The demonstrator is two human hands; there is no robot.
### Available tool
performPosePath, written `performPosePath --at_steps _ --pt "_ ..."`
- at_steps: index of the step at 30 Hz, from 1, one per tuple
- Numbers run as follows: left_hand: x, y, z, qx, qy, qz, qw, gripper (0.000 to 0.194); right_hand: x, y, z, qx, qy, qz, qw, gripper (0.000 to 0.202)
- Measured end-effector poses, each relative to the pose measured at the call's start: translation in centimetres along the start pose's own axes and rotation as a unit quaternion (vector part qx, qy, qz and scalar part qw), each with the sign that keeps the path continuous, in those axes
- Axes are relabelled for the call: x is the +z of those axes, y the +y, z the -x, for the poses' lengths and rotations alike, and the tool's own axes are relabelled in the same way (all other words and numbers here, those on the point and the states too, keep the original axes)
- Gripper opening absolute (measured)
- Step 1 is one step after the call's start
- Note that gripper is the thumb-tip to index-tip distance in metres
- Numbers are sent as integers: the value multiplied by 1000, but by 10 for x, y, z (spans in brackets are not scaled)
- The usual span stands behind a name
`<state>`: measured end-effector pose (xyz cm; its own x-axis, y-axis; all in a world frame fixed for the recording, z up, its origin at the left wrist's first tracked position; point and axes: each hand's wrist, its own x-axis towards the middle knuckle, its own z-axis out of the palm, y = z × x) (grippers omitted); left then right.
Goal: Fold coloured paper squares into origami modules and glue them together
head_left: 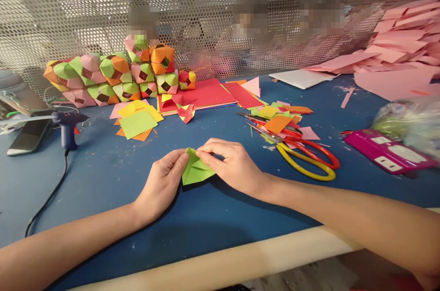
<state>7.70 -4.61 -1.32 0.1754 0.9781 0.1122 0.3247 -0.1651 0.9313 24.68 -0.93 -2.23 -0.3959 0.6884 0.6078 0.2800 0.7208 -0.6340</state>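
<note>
A partly folded piece of lime-green paper [196, 172] is held just above the blue table [144, 254]. My left hand [161, 181] pinches its left edge between thumb and fingers. On the paper's upper right side, my right hand [237, 165] is closed with thumb and fingertips on a fold. Behind my hands lie a small stack of square green, yellow and orange papers [138, 122] and a red and yellow folded paper piece [186, 113].
Scissors with yellow handles [305, 165] and red handles [319, 149] lie right among paper scraps [277, 123]. A glue gun [68, 128] and phone [30, 133] are left. Folded paper balls [115, 68] line a perforated metal panel [206, 48]. A magenta power strip [388, 151] sits far right.
</note>
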Motion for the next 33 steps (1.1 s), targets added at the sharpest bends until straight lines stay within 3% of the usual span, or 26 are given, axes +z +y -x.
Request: performPosePath --at_steps 6,33 --pt "0 -1 -1 12 17 -47 999 28 0 0 0 20 6 -6 1000 16" --pt "1 -3 -1 -11 7 -17 1000 30 2 -2 4 8 2 3 1000 18"
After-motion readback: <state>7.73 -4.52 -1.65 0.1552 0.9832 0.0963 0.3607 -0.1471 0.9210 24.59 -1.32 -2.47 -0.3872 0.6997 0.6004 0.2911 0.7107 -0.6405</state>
